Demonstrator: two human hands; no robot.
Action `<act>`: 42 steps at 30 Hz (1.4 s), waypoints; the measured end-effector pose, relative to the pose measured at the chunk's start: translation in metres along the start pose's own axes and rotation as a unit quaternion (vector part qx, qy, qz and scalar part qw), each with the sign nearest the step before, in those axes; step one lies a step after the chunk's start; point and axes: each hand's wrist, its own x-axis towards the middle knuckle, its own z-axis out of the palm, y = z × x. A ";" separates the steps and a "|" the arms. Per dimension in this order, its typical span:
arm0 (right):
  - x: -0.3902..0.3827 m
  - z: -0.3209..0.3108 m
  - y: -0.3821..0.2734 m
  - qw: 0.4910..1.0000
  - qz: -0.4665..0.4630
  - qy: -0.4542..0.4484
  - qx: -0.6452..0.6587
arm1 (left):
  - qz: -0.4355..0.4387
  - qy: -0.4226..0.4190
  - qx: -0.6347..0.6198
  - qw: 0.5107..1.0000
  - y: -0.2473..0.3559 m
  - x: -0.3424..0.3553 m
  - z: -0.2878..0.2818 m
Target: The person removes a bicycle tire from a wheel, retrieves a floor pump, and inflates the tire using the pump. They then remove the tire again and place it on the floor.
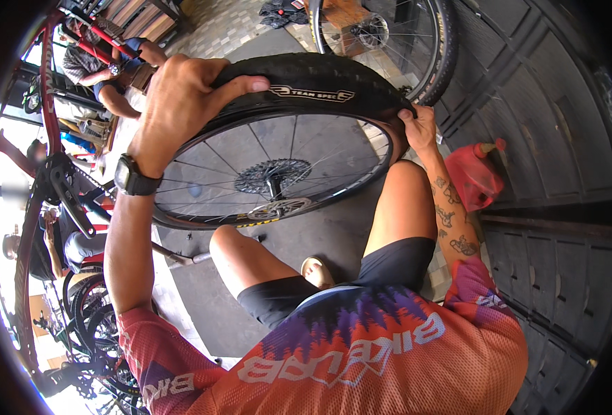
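In front of my knees is a bicycle wheel with a black rim (351, 181), thin spokes, a cassette (272, 176) and a disc brake rotor (278, 209). A wide black tire (320, 72) lies along its far side, partly off the rim as far as I can see. My left hand (188, 97) grips the tire at the upper left, its thumb stretched along the sidewall. At the right side of the tire my right hand (418, 128) is closed round it, thumb on top. The fingers under the tire are hidden on both hands.
Another bicycle wheel (448, 52) stands beyond, at the far right. A red plastic container (473, 176) sits beside my right forearm, near dark cabinets (548, 277). On the left are a dark red bicycle frame (25, 228), several more bicycles (95, 318) and other people (98, 66).
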 end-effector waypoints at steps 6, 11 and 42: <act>-0.001 -0.002 0.008 0.996 0.083 -0.016 0.001 | -0.015 -0.031 -0.026 0.999 -0.004 0.012 -0.006; 0.002 -0.012 -0.016 0.997 0.036 -0.022 -0.061 | -0.018 -0.032 0.044 0.998 0.009 0.005 -0.017; 0.106 0.111 -0.207 0.909 -0.344 -0.074 -0.224 | -0.494 0.114 -0.567 0.649 -0.167 -0.444 0.191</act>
